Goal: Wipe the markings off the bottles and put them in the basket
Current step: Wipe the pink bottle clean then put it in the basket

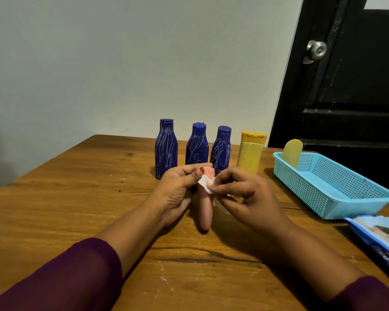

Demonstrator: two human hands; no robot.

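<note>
Table [65, 198] lies open left; bottles [197, 147] block behind, basket [301, 191] right.

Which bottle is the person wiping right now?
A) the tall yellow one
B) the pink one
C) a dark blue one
B: the left hand holds the pink bottle while the right hand pinches a white wipe against its upper part.

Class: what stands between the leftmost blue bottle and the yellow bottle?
In the head view, a second blue bottle and a third blue bottle stand between the leftmost blue bottle and the yellow bottle, both upright and scribbled white.
</note>
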